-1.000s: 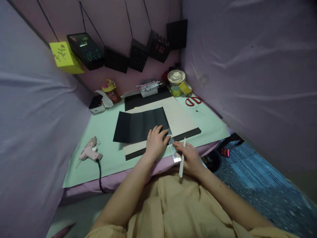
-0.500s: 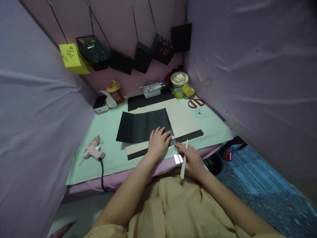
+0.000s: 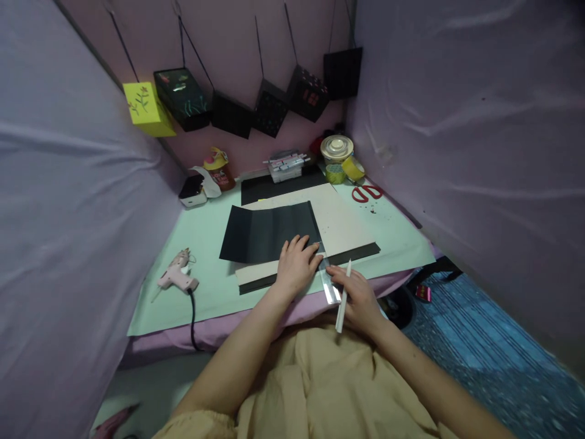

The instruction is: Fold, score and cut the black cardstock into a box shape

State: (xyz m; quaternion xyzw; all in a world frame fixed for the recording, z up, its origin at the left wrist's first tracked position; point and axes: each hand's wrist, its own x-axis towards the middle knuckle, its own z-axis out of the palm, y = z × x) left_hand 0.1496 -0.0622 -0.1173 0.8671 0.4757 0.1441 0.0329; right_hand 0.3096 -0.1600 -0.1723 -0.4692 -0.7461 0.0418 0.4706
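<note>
A black sheet of card with a folded right edge lies on a cream board. My left hand rests on its lower right corner with the fingers stretched out flat. Under those fingertips runs a clear ruler, which sticks out past the table's front edge. My right hand is closed around a white pen-like tool, its tip pointing up and away. The thumb and fingertips of that hand are at the ruler's right edge.
A glue gun with a dark cord lies at the left. Red-handled scissors, tape rolls, a box of markers and a bottle stand toward the back. Decorated boxes hang on the wall. Fabric walls enclose both sides.
The whole view has shifted slightly, so everything appears a little further right. Both hands, the ruler and the black card keep nearly the same positions relative to each other.
</note>
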